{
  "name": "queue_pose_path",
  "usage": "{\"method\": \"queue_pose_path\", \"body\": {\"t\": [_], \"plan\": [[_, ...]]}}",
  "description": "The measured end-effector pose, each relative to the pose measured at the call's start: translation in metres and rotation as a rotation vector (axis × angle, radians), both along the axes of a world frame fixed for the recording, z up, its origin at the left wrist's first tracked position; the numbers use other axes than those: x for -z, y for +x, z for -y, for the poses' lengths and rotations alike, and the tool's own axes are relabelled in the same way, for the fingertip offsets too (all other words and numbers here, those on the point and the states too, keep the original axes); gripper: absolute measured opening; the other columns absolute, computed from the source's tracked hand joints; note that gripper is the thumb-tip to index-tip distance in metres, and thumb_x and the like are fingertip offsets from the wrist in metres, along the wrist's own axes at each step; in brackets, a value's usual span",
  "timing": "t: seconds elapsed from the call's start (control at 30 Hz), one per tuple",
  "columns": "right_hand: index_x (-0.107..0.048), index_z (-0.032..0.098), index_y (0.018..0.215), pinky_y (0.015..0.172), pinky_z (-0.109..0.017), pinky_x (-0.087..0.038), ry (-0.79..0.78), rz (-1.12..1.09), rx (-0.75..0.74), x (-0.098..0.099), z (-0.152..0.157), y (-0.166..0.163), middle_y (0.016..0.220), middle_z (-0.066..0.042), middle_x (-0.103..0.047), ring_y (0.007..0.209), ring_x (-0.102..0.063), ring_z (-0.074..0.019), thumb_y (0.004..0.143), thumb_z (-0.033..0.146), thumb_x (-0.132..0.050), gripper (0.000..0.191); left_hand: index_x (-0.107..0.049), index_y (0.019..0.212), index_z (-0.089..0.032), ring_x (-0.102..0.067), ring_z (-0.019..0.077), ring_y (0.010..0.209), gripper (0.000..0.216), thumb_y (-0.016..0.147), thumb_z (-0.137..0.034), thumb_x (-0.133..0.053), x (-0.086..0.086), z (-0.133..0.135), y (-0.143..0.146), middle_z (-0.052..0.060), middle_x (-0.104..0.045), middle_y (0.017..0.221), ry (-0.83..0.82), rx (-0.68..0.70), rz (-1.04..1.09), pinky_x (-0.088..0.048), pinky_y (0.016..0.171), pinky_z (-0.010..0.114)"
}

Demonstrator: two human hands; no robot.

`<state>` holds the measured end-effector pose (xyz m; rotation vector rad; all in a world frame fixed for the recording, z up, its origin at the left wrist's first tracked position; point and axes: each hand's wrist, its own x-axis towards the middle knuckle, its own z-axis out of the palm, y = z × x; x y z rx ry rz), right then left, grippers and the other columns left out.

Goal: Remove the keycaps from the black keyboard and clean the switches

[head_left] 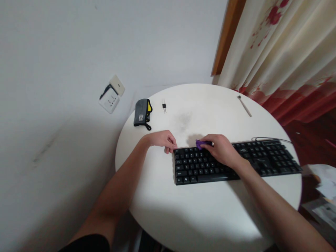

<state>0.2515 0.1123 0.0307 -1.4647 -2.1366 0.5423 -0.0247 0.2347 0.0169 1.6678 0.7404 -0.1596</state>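
Note:
A black keyboard lies flat across the round white table. At its far left corner is my left hand, fingers curled and closed, the fingertips pinching the corner edge. Over the keyboard's top row, my right hand is closed around a small purple tool, which looks like a little brush with a dark, light-tipped handle. The purple end rests at the far edge, by the top keys. My right hand and forearm hide some middle keys.
On the white table, a folded grey cloth with yellow lining lies far left, beside a black binder clip. A pale stick-like tool lies far right. The keyboard's cable runs off the right edge. Wall and curtain stand behind.

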Motion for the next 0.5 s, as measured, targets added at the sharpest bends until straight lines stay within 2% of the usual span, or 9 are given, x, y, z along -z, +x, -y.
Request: {"method": "queue_pose_path", "body": {"t": [0.17, 0.27, 0.37, 0.5], "plan": [[-0.072, 0.022, 0.101, 0.087, -0.033, -0.050, 0.121, -0.035, -0.100, 0.006, 0.016, -0.040, 0.102, -0.005, -0.073, 0.096, -0.064, -0.0203, 0.094, 0.020, -0.056, 0.018, -0.075, 0.083, -0.013, -0.067, 0.0141, 0.057, 0.032, 0.074, -0.043, -0.076, -0.003, 0.001, 0.002, 0.008, -0.073, 0.070, 0.002, 0.000, -0.013, -0.050, 0.057, 0.022], [-0.072, 0.021, 0.102, 0.089, -0.033, -0.049, 0.182, 0.001, -0.226, 0.005, 0.029, -0.057, 0.105, -0.006, -0.071, 0.099, -0.061, -0.0205, 0.095, 0.017, -0.053, 0.020, -0.075, 0.082, -0.013, -0.067, 0.0138, 0.056, 0.032, 0.075, -0.044, -0.076, -0.002, 0.001, 0.002, 0.008, -0.073, 0.070, 0.001, 0.010, -0.016, -0.049, 0.056, 0.021], [-0.072, 0.021, 0.103, 0.090, -0.032, -0.049, 0.203, 0.025, -0.346, 0.004, 0.039, -0.069, 0.108, -0.006, -0.070, 0.102, -0.060, -0.0205, 0.094, 0.015, -0.053, 0.022, -0.076, 0.084, -0.013, -0.066, 0.0127, 0.055, 0.030, 0.077, -0.042, -0.074, 0.000, -0.001, 0.001, 0.007, -0.073, 0.070, 0.004, 0.030, 0.003, -0.048, 0.055, 0.019], [-0.071, 0.022, 0.104, 0.092, -0.032, -0.049, 0.192, 0.022, -0.361, 0.002, 0.042, -0.073, 0.107, -0.006, -0.069, 0.103, -0.059, -0.0204, 0.093, 0.015, -0.055, 0.021, -0.076, 0.086, -0.013, -0.066, 0.0127, 0.056, 0.030, 0.078, -0.042, -0.073, 0.001, -0.001, -0.001, 0.007, -0.073, 0.071, 0.023, 0.047, 0.013, -0.048, 0.056, 0.019]]}}
